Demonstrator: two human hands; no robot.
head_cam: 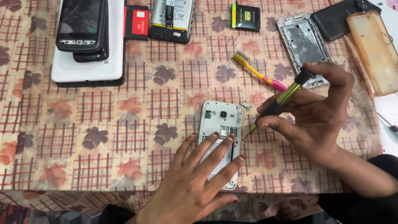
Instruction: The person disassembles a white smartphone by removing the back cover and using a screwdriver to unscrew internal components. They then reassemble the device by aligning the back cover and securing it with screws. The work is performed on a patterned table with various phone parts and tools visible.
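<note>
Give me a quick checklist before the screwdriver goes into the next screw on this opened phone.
1. Phone held steady: ok. The left hand lies flat on the opened phone.
2. Grip on the tool: ok. The right hand pinches the screwdriver near its tip, one finger on the cap.
3. Tip seated in a screw: cannot tell. It sits at the phone's right edge, too small to judge.
4. Battery out: ok. The bay under the fingers looks empty.
5. Loose part safe: ok. A small metal piece lies apart, beside the phone's top corner.
6. Toothbrush clear of the work: ok.
</note>
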